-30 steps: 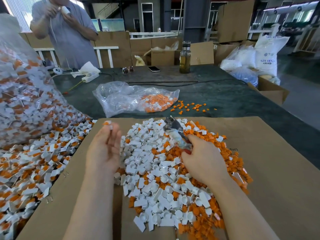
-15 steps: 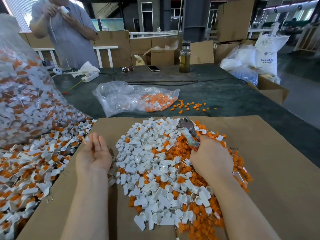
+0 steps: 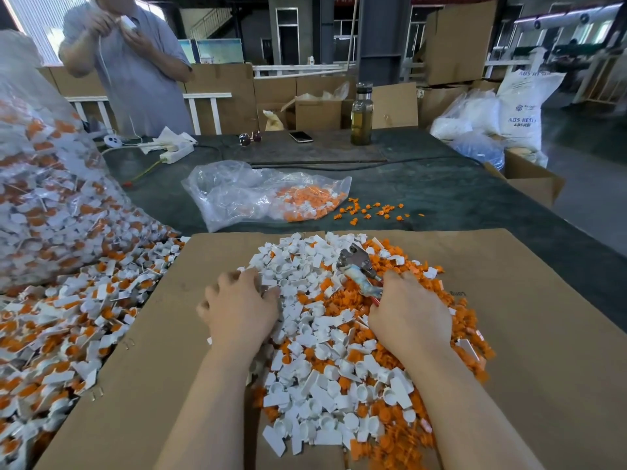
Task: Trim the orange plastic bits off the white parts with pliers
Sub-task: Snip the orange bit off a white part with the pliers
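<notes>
The pliers [image 3: 358,268] lie tilted over the heap, with the grey metal head pointing away from the person and the handles going into the right hand [image 3: 412,317]. This hand is palm down on the orange side of the heap and its fingers are curled around the handles. Whether the jaws of the pliers are closed I cannot tell.

The heap sits on a flat sheet of brown cardboard [image 3: 529,334]. The white parts [image 3: 305,320] are small, smooth plastic pieces, some like little round cups and some like flat tags. The orange plastic bits [image 3: 342,300] are smaller and knobbly, and they are thicker on the right side.

The left hand [image 3: 239,308] is also palm down, at the left edge of the heap. Its fingers are bent and a little spread, and they press on the white parts; a closed grip is not visible. Both forearms are bare and come in from the lower edge.

To the left, a big clear bag [image 3: 47,184] spills untrimmed pieces [image 3: 68,334], white and orange together. Beyond the cardboard, on the dark table [image 3: 441,195], lies a crumpled clear plastic bag [image 3: 258,195] with orange scraps.
</notes>
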Motion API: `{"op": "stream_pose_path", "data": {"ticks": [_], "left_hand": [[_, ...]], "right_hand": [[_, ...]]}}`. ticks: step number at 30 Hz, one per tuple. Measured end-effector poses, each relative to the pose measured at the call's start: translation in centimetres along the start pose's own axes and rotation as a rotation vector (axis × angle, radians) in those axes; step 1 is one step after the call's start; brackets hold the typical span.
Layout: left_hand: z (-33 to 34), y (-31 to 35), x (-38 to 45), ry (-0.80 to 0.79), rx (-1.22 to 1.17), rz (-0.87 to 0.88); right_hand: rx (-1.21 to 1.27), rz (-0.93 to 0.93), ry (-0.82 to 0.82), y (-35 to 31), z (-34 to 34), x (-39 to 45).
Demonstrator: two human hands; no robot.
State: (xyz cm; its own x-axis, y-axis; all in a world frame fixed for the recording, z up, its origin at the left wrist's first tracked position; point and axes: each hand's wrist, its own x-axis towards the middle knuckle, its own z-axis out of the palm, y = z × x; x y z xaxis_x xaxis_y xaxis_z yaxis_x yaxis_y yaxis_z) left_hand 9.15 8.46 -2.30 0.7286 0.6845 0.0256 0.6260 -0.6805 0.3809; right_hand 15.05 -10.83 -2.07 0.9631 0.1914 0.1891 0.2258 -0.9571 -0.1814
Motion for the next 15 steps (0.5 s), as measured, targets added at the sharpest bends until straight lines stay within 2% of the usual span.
{"op": "stream_pose_path", "data": {"ticks": [6, 15], "left_hand": [[0.36, -0.11, -0.16, 0.101, -0.153, 0.210], [0.34, 0.89, -0.87, 0.124, -0.439, 0.189]], "right_hand": [[-0.013, -0.017, 0.015, -0.02, 0.10, 0.15], [0.027, -0.013, 0.065, -0.02, 0.32, 0.09]]}}
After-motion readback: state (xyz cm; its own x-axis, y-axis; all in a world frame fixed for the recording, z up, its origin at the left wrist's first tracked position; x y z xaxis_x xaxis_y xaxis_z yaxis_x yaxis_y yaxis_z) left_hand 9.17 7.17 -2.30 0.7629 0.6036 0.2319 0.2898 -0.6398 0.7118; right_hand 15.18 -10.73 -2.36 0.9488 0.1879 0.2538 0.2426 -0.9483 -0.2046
